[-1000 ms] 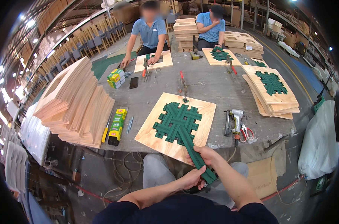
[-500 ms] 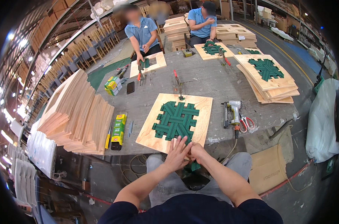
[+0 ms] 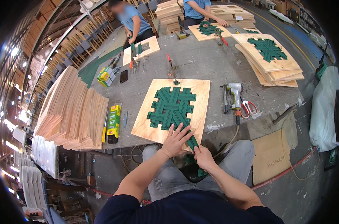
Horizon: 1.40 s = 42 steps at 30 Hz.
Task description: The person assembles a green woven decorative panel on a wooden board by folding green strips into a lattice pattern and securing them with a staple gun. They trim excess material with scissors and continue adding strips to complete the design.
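Left hand (image 3: 175,142) is lying spread at near edge of wooden panel (image 3: 200,98); right hand (image 3: 204,157) is pinching green strap (image 3: 192,142), overhanging there. Strap is looking light, pliable, suiting grip across width.

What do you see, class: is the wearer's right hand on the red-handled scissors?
No: the right hand grips the green strap, while the scissors lie apart from it on the table.

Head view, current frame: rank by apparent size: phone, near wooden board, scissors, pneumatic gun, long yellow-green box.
Largest to smallest:
1. Near wooden board
2. Pneumatic gun and long yellow-green box: too alike to rank
3. Scissors
4. Phone
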{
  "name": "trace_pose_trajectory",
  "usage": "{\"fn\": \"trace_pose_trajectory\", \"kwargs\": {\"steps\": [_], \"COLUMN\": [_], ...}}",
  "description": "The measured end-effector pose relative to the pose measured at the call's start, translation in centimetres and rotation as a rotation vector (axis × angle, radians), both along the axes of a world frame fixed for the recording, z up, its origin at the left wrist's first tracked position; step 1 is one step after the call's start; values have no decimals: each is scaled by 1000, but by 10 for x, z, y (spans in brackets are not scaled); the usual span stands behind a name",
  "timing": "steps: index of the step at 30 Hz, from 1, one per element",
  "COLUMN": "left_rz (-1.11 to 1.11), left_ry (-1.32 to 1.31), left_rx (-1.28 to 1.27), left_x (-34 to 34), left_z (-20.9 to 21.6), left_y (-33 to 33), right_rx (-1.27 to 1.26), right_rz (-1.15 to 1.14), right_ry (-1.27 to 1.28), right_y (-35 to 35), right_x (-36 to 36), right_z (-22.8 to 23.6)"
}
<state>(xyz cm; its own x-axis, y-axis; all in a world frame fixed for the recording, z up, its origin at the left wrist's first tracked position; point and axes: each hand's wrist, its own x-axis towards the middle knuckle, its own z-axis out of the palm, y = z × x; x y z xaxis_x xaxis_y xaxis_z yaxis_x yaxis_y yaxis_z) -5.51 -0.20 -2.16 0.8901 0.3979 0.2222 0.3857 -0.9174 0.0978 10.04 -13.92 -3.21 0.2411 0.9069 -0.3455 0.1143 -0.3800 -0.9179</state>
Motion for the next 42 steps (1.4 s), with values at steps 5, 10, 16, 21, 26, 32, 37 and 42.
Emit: {"fn": "trace_pose_trajectory", "kwargs": {"steps": [5, 10, 16, 21, 26, 32, 37, 42], "left_rz": [-10, -39, -62, -74, -85, -65, -233, 234], "left_ry": [-31, 27, 87, 69, 19, -36, -147, -184], "left_rx": [83, 103, 103, 106, 181, 23, -241, -856], "left_x": [-3, -4, -4, -7, -6, -8, -25, -25], "left_z": [-10, -14, -13, -15, -20, -14, 11, -17], "left_y": [3, 5, 6, 8, 11, 7, -42, -107], "right_rx": [-1, -21, -11, -46, -78, -81, -63, -50], "right_rz": [-16, 13, -10, -16, 31, 153, 230, 303], "right_ry": [38, 2, 59, 50, -30, -265, -345, -259], "right_y": [-16, -26, -37, -43, -48, -34, -20, -10], "right_x": [-3, 2, 0, 0, 6, 12, 22, 27], "right_z": [1, 1, -6, -4, -15, -29, -43, -38]}}
